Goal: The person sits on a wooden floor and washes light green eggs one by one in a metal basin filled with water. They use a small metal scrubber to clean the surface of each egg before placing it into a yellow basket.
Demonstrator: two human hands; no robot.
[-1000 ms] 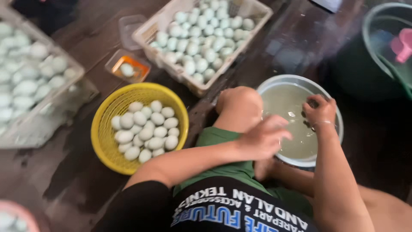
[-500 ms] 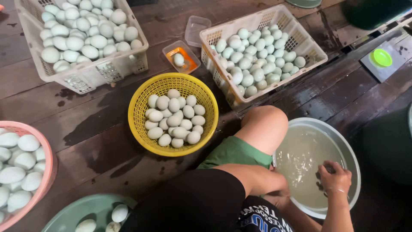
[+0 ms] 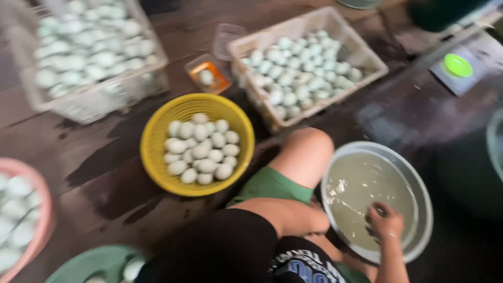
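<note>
Low in the round metal basin of cloudy water [image 3: 414, 178], the right hand [image 3: 385, 222] curls loosely, its contents unclear; left hand hidden.

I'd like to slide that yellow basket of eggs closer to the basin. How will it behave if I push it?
The yellow basket looks like thin openwork plastic, so it may flex. The pale eggs heaped loosely in it are round and probably fragile; a jerk could roll or crack them. The dark floor looks wet, so it should slide easily.
</note>
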